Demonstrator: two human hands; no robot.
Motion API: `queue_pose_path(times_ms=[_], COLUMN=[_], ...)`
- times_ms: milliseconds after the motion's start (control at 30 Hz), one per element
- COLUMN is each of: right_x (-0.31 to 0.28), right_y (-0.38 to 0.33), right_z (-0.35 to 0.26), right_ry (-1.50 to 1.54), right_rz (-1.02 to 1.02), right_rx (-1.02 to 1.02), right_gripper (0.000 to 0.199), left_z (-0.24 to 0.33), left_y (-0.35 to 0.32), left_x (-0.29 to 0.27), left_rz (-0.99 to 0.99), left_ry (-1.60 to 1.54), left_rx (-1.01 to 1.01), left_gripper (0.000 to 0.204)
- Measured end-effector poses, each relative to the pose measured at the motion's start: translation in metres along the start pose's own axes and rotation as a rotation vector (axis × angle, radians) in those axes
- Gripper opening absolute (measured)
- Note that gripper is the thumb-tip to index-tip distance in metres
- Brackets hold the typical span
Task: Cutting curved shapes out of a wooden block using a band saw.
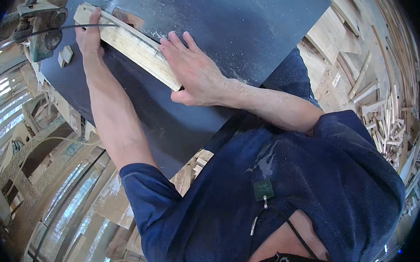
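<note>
A pale wooden block (139, 53) lies slantwise across a dark flat machine table (261, 25). A long groove or slit runs along its upper side. My left hand (90, 37) grips the far left end, fingers partly hidden behind the wood. At the nearer right end, my right hand (191, 71) holds the block, fingers stretched over its far side and thumb at its end corner. A thin dark saw blade (78, 26) passes close over my left fingers and meets the block near a brownish table insert (128, 18).
A metal blade guide (44, 28) hangs at the upper left. Two small wood offcuts (66, 56) lie on the table's left edge, and sawdust is scattered on it. Piled wood strips (389, 123) cover the floor at right; wooden framing (40, 143) stands at left.
</note>
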State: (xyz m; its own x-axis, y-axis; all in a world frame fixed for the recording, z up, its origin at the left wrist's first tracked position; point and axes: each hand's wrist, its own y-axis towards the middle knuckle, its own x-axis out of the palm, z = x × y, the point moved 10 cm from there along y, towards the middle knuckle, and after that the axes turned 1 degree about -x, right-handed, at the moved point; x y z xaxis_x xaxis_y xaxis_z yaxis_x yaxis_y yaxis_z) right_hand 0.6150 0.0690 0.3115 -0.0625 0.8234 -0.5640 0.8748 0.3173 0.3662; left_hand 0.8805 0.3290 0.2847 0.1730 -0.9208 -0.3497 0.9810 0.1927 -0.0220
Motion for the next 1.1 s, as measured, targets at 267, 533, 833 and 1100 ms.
queue_pose_path(times_ms=[267,533,833,1100], right_x=[0.005,0.006,0.007,0.01], right_y=[0.008,0.012,0.017,0.022], right_z=[0.001,0.003,0.002,0.001], right_ry=[-0.013,-0.008,-0.059,-0.078], right_rz=[-0.015,0.027,0.033,0.032], right_rx=[-0.013,-0.012,-0.032,-0.025], right_gripper=[0.099,0.103,0.097,0.098], left_z=[0.0,0.002,0.004,0.004], left_y=[0.001,0.005,0.003,-0.001], left_x=[-0.002,0.0,-0.003,-0.002], left_rz=[0.0,-0.008,0.009,-0.023], left_ry=[-0.088,-0.087,-0.095,-0.142], left_rx=[0.011,-0.026,-0.053,-0.043], left_gripper=[0.084,0.082,0.085,0.084])
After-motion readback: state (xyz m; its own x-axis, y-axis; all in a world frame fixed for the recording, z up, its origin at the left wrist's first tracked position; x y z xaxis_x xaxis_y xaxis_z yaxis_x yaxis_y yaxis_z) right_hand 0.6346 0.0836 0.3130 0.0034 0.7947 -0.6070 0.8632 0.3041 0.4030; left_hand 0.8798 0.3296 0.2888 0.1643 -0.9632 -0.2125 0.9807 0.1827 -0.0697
